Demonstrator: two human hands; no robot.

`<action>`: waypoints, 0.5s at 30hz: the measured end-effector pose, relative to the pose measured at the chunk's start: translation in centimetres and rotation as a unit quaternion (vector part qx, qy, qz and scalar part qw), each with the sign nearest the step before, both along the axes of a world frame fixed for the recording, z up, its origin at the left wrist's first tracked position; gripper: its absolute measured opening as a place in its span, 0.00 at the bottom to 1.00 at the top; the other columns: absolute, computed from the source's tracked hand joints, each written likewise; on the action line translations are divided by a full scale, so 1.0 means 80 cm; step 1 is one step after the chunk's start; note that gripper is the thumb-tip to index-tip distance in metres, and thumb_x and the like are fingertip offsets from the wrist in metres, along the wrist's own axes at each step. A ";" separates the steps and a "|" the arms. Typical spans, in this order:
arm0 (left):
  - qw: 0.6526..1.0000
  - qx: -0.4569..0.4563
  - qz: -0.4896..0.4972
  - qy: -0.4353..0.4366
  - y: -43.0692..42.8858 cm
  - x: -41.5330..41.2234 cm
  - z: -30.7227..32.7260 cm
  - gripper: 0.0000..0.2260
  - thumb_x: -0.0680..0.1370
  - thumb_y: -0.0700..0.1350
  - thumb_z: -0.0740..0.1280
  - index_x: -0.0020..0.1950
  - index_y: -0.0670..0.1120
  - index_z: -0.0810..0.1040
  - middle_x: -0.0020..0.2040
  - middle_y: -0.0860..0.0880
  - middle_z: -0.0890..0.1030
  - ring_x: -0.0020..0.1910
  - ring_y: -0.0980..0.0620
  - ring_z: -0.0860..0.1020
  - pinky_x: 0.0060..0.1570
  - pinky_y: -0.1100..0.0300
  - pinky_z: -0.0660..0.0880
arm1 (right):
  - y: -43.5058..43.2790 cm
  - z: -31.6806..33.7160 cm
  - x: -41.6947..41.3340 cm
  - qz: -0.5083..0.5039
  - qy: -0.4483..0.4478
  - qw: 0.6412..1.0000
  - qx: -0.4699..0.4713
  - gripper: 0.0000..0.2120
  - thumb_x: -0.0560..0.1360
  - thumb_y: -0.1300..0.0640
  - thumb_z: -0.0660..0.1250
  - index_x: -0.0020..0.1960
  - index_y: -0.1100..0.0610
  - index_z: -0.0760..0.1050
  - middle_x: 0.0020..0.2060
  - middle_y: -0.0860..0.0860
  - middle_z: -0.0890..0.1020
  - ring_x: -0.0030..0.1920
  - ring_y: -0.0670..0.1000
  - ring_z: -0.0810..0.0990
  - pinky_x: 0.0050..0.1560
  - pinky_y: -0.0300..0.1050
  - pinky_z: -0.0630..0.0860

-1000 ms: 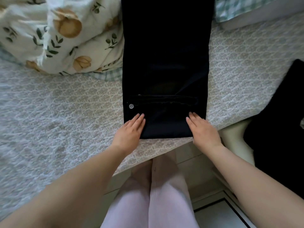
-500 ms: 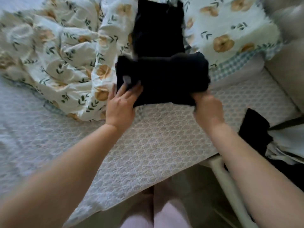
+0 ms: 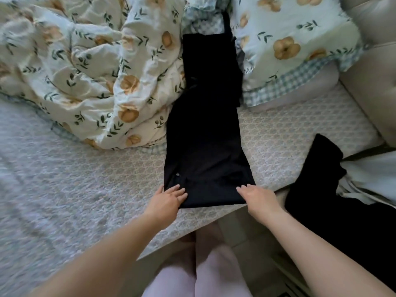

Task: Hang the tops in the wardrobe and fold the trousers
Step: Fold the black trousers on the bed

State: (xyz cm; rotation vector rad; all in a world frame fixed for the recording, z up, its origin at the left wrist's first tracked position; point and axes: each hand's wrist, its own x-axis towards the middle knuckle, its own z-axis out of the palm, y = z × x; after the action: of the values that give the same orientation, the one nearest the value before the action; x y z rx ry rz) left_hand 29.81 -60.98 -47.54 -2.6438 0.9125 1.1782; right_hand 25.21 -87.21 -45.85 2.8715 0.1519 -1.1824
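Note:
Black trousers (image 3: 205, 146) lie stretched lengthwise on the bed (image 3: 85, 179). Their waist is at the front edge and their legs run away from me, up over the bedding. A small button shows near the waist's left side. My left hand (image 3: 168, 200) rests on the near left corner of the waist with straight fingers. My right hand (image 3: 260, 199) lies at the near right corner, fingers extended onto the fabric. Neither hand grips the cloth.
A crumpled floral duvet (image 3: 85, 71) fills the back left, with a floral pillow (image 3: 289, 50) at the back right. Another black garment (image 3: 321, 200) and a white cloth (image 3: 368, 174) lie over the bed's right edge. A beige padded headboard (image 3: 375, 82) stands at the right.
Half a second ago both hands held the trousers' waist end lifted over towards the far end. Now the trousers lie flat and stretched out, with both hands resting on the waist by the bed's edge.

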 end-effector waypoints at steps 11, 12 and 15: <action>0.976 0.062 0.031 0.205 -0.006 -0.036 -0.018 0.14 0.81 0.48 0.58 0.62 0.45 0.75 0.60 0.43 0.77 0.57 0.43 0.75 0.56 0.52 0.72 | 0.010 -0.026 -0.041 0.042 0.177 0.983 0.009 0.23 0.75 0.65 0.54 0.66 0.50 0.72 0.60 0.54 0.77 0.59 0.57 0.76 0.55 0.48 0.73; 0.969 0.065 0.044 0.233 -0.006 -0.045 -0.019 0.15 0.80 0.49 0.59 0.62 0.44 0.75 0.60 0.42 0.76 0.57 0.42 0.75 0.56 0.53 0.73 | 0.012 -0.028 -0.048 0.037 0.207 0.978 0.017 0.22 0.74 0.65 0.55 0.64 0.52 0.74 0.58 0.55 0.78 0.58 0.57 0.77 0.53 0.47 0.73; 0.947 0.083 0.072 0.301 -0.006 -0.062 -0.021 0.16 0.80 0.49 0.61 0.64 0.43 0.73 0.63 0.42 0.74 0.60 0.42 0.73 0.57 0.56 0.69 | 0.012 -0.034 -0.066 -0.009 0.306 0.951 0.041 0.18 0.72 0.67 0.55 0.58 0.58 0.76 0.48 0.55 0.77 0.46 0.56 0.77 0.44 0.46 0.71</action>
State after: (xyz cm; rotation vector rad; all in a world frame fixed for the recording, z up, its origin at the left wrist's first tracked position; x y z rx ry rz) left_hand 24.85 -61.48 -49.20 -2.2700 0.6447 2.0602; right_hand 19.94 -86.27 -48.56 2.4609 0.1878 -2.0723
